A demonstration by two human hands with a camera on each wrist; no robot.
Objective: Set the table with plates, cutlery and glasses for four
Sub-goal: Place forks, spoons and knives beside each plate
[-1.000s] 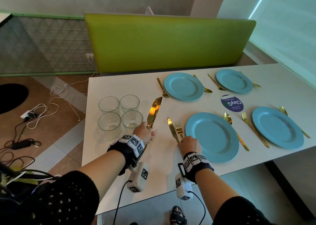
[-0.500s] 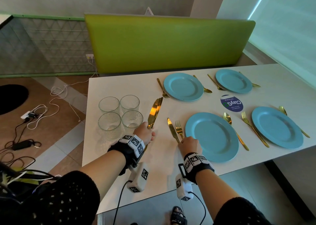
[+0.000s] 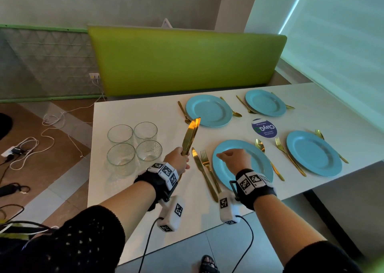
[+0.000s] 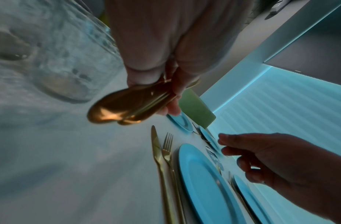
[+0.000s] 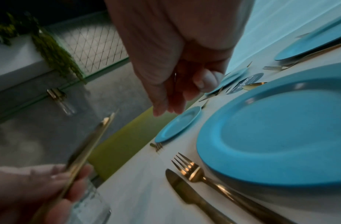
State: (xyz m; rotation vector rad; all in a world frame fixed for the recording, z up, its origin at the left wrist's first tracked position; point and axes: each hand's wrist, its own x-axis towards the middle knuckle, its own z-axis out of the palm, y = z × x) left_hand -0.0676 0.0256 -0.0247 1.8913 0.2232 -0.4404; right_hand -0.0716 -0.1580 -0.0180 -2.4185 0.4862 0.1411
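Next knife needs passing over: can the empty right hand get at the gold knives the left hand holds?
Probably yes. The right hand hovers empty over the near blue plate, and only open air lies between it and the gold knives upright in the left hand.

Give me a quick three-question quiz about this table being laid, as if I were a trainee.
1. True or false: the four glasses stand beside the plates.
2. The left hand holds: A) knives B) a spoon C) a glass.
3. Fill in: a knife and a ____ lie left of the nearest plate.

Key: 1. False, they are grouped at the table's left end. 2. A. 3. Fork. The right hand, empty, hovers over that plate.
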